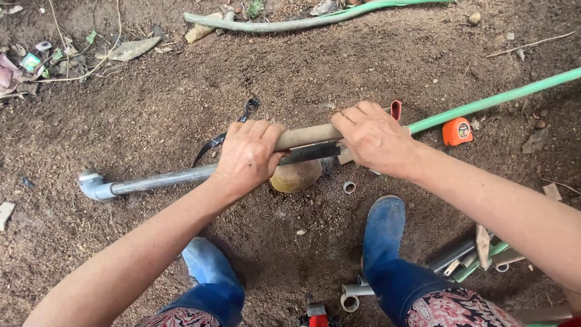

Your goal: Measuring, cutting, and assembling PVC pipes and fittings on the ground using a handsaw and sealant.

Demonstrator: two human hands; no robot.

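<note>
My left hand (pixel 247 156) grips a grey pipe (pixel 163 180) that lies across the dirt and ends at the left in an elbow fitting (pixel 91 183). A tan, dirt-coloured tube (pixel 308 136) lies along the top of the pipe, and the fingers of both hands wrap over it. My right hand (pixel 374 138) is closed over the tube's right end and the dark pipe section (pixel 311 152) under it. A rounded brown stone (pixel 296 176) sits beneath the pipe between my hands. A red piece (pixel 396 109) pokes up just behind my right hand.
A green pipe (pixel 496 100) runs off to the upper right, with an orange tape measure (pixel 457 131) beside it. A green hose (pixel 290 24) curves along the top. Blue boots (pixel 384 233) stand below; several pipe offcuts (pixel 466 257) lie lower right. A black strap (pixel 218 142) lies behind the pipe.
</note>
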